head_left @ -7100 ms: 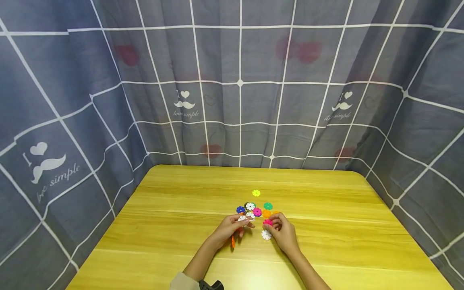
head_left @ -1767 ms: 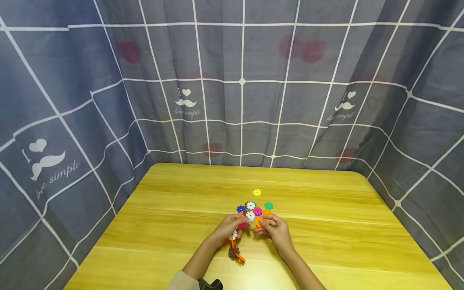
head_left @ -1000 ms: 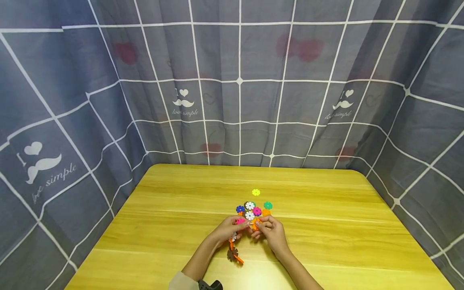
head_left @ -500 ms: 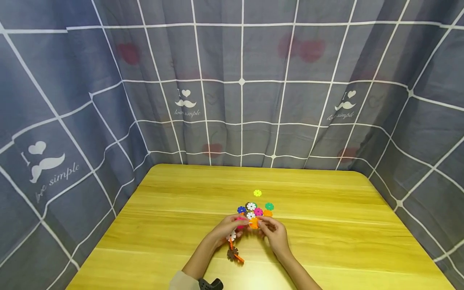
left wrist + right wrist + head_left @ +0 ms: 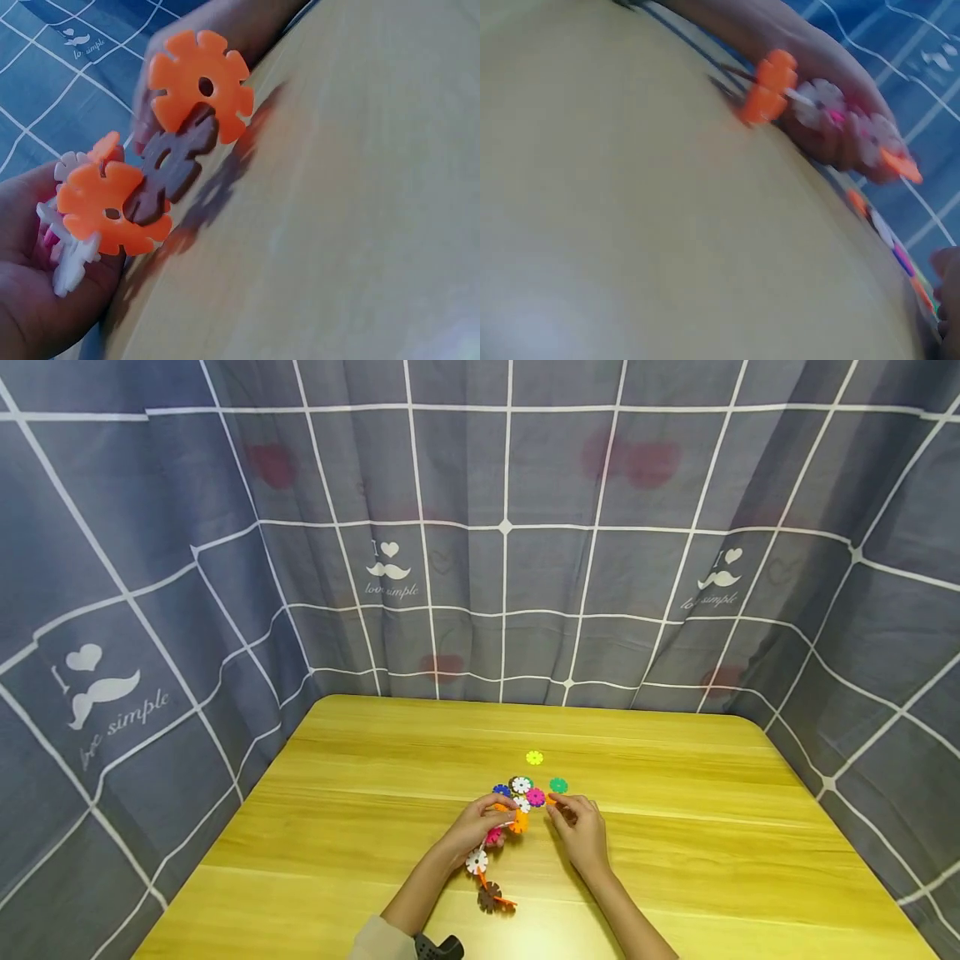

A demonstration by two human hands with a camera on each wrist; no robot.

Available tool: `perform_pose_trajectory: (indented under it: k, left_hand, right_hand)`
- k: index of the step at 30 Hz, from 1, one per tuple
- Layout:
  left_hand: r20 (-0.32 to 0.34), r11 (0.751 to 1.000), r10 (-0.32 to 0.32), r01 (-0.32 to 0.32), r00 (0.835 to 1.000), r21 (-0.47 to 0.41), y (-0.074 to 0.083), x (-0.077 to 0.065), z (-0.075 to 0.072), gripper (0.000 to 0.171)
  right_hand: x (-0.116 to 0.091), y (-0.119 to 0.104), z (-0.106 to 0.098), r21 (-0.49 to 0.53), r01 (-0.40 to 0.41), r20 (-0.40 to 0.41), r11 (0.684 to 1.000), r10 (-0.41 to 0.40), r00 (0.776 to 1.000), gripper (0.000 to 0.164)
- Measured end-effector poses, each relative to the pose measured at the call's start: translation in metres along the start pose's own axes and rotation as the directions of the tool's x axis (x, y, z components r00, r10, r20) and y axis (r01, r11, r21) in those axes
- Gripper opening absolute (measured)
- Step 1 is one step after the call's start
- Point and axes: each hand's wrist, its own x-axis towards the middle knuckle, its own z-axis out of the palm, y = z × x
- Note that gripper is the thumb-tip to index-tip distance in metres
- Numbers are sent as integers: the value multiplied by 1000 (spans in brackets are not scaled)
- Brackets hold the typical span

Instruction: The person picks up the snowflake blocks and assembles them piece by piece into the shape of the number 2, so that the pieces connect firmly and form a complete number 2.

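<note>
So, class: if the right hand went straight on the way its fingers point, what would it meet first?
The right hand would probably meet the orange disc just ahead; whether they touch is unclear.

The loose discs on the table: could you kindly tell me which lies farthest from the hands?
The yellow disc, alone beyond the cluster; the others all sit closer.

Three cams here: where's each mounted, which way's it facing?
Head: on the head, looking forward and down at the table and curtain; left hand, right hand and forearms show.
Left wrist: on that wrist, looking along the table at the disc chain; left hand at left, right forearm behind.
Right wrist: on that wrist, looking along the table toward the left hand; right hand at lower-right edge, mostly cut off.
Shared: both wrist views show the left hand and disc chain.
</note>
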Motion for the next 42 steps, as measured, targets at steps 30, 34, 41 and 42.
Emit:
perform_pose_trajectory:
  k: [30, 34, 41, 42]
  left_hand:
    - [-20, 999, -31, 30, 999, -33, 0, 1, -1, 23]
    - [-36, 999, -24, 23, 999, -35, -2, 2, -2, 26]
    - [-52, 999, -17, 14, 998, -53, 2, -2, 0, 29]
    - [-55, 998, -19, 16, 998, -56, 2, -2, 0, 29]
  right_hand:
    - [8, 13, -14, 55, -113, 173, 992, 102, 980, 28]
    - [-4, 8, -14, 317, -122, 215, 941, 54, 975, 16]
    - [-17, -17, -10, 342, 94, 137, 935, -149, 979, 13]
    - [-18, -18, -10, 325, 121, 119, 938, -167, 979, 13]
